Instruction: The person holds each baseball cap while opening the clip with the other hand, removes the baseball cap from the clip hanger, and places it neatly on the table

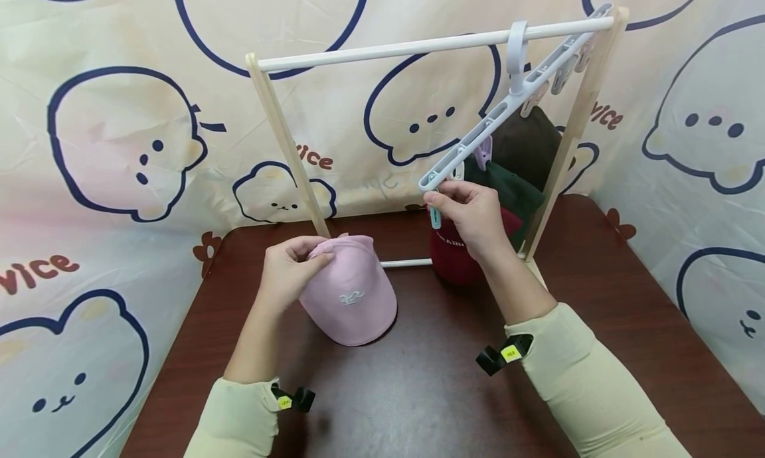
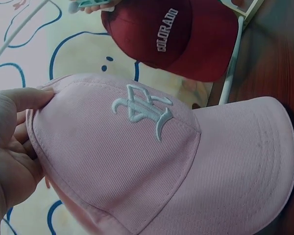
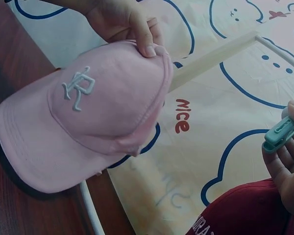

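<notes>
My left hand [image 1: 287, 272] pinches the edge of a pink baseball cap [image 1: 343, 289] between thumb and fingers, brim pointing down and toward me. White embroidered letters [image 2: 143, 110] mark its front. To the right, my right hand [image 1: 478, 222] holds a teal clip [image 3: 279, 136] between thumb and fingers at the near end of a pale blue clip hanger [image 1: 472, 139]. Right behind that hand hangs a dark red cap [image 2: 171, 39] with "COLORADO" on it. A green cap [image 1: 514, 192] and a dark brown cap [image 1: 528, 143] hang farther along the hanger.
The hanger's hook goes over the white rod [image 1: 388, 50] of a rack with wooden side posts [image 1: 289, 143]. A purple clip [image 1: 483, 152] and several other clips line the hanger. The rack stands on a dark brown table [image 1: 406, 378] before a cartoon-print cloth [image 1: 119, 146].
</notes>
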### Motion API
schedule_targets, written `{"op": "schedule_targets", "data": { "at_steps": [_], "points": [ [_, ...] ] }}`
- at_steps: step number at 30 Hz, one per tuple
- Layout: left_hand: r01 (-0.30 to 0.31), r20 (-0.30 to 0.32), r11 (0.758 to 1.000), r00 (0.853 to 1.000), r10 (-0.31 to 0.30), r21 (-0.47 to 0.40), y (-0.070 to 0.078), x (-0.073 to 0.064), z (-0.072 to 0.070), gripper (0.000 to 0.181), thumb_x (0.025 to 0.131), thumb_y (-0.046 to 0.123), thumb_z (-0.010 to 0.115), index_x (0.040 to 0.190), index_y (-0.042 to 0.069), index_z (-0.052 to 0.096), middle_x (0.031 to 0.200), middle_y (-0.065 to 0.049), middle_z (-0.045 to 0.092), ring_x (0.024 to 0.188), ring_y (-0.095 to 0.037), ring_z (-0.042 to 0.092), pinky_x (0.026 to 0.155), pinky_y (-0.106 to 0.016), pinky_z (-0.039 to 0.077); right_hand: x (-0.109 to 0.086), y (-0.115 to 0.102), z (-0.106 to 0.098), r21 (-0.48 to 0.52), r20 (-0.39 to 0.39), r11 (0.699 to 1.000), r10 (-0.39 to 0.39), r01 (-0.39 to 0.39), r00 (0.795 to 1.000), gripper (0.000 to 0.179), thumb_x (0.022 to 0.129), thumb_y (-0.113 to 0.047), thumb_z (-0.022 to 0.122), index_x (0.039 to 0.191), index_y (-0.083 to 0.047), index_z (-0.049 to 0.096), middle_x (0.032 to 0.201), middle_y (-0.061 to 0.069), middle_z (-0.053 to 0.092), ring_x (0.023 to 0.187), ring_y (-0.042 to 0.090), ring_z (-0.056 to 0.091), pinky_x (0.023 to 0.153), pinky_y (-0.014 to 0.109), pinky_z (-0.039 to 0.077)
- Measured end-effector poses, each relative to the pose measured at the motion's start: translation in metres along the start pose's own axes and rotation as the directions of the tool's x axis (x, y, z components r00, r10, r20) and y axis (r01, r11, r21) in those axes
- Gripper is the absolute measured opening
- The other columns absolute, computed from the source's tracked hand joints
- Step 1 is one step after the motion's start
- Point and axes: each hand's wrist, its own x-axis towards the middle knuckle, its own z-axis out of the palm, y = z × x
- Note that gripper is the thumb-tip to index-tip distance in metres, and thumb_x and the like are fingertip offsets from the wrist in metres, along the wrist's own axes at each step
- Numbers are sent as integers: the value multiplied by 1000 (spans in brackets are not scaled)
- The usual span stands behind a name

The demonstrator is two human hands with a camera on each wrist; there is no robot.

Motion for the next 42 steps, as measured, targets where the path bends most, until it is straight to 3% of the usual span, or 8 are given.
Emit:
{"op": "schedule_targets", "data": {
  "at_steps": [7,14,19,30,33,39,42],
  "points": [
    [19,-43,1000,999,-18,23,-8,-4,-18,27,82,15,80,105,1,74,90,-2,76,77,-4,66,69,-17,55,1,0,-2,-20,-2,1000,12,-12,1000,35,86,-31,77,110,-6,74,92,4,74,87,22,68,80,26,57],
    [85,-101,993,992,-77,78,-16,-9,-40,33,83,23,81,108,3,74,88,8,74,77,-4,67,69,-17,56,1,0,-2,-23,6,999,24,-23,1000,35,85,-31,77,111,-7,74,92,4,74,87,22,67,81,25,57],
    [140,-145,988,981,-129,69,-21,-12,-53,37,83,23,81,110,0,72,84,14,72,75,-3,66,66,-18,56,1,2,-2,-17,13,1000,23,-23,1000,34,86,-29,77,111,-5,74,92,3,74,86,21,68,81,25,57],
    [241,-216,970,949,-231,19,-31,-19,-74,39,81,22,82,113,2,72,81,14,71,69,-3,66,62,-20,57,3,2,-3,-2,16,1000,16,-16,1000,33,86,-27,77,111,-4,74,91,2,74,85,20,67,80,25,57],
    [281,-243,958,927,-285,-50,-34,-17,-82,33,79,18,84,108,5,74,79,13,72,69,-2,67,62,-18,57,3,1,-3,-5,15,1000,21,-21,1000,34,85,-27,77,111,-5,74,92,1,74,86,20,67,80,25,57],
    [373,-310,891,842,-442,-259,-43,-12,-97,19,75,12,86,91,15,76,74,9,71,68,-2,67,63,-15,55,3,0,-3,-27,9,999,19,-19,1000,34,85,-27,78,111,-5,74,91,0,74,87,20,64,78,25,57],
    [392,-324,859,808,-492,-329,-48,-9,-103,16,75,10,85,86,18,76,72,9,71,68,-1,67,63,-14,55,3,1,-3,-35,8,999,19,-18,1000,34,85,-27,78,111,-5,74,90,-1,74,88,20,64,77,26,56]
  ]
}}
